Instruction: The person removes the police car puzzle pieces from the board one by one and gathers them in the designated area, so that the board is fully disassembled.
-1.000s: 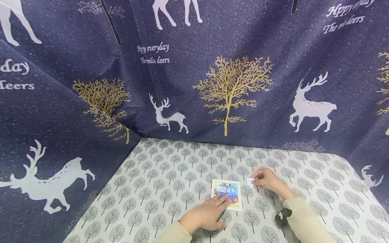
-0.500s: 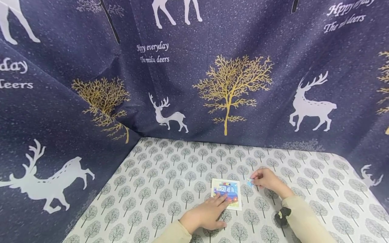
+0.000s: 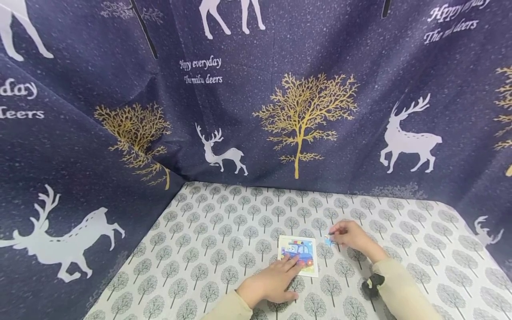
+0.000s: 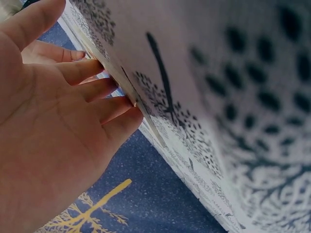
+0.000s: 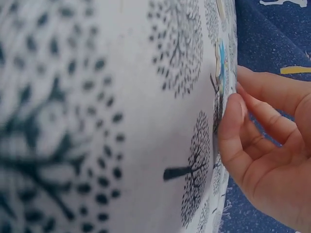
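Observation:
A square cartoon-car jigsaw puzzle (image 3: 308, 246) with a white border lies flat on the cloth in the head view. My left hand (image 3: 276, 280) rests on its lower left part, fingers straight, covering some of the picture. In the left wrist view, the fingertips of that hand (image 4: 73, 111) touch the thin edge of the puzzle (image 4: 154, 130). Just right of the puzzle, my right hand (image 3: 352, 236) pinches a small light-blue puzzle piece (image 3: 328, 240) close to the cloth. The right wrist view shows the piece (image 5: 222, 60) nearly edge-on, beyond the thumb and forefinger.
White cloth (image 3: 224, 258) printed with grey trees covers the table. Dark blue fabric (image 3: 248, 133) with deer and golden trees hangs behind and to the left. A dark strap-like object (image 3: 372, 286) sits on the right sleeve.
The small piece has turned slightly in the right fingers, and more of its blue face shows. The left hand and the puzzle stay where they were.

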A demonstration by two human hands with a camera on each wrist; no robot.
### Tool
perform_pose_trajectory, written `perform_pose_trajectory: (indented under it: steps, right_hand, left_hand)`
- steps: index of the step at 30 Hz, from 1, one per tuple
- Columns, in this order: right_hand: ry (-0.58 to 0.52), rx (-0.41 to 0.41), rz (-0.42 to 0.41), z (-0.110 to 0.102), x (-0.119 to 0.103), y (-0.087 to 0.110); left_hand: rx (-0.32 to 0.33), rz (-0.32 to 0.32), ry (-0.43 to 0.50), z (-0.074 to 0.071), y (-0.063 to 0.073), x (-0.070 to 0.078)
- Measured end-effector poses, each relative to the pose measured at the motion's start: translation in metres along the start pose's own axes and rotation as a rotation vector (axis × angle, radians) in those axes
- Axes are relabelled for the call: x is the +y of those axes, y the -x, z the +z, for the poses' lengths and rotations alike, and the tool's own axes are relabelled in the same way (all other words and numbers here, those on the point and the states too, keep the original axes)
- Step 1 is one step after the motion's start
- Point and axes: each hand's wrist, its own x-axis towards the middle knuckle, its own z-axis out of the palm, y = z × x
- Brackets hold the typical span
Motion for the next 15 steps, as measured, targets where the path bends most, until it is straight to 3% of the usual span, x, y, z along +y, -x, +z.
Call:
perform_pose_trajectory:
  steps: [7, 15]
  right_hand:
    - [0.028, 0.025, -0.107, 0.008, -0.008, -0.011]
    - [0.021, -0.049, -0.187, 0.02, -0.025, -0.018]
  left_hand:
    - [-0.009, -0.003, -0.003, -0.001, -0.001, -0.002]
    - [-0.003, -0.006, -0.019, -0.002, 0.0, 0.002]
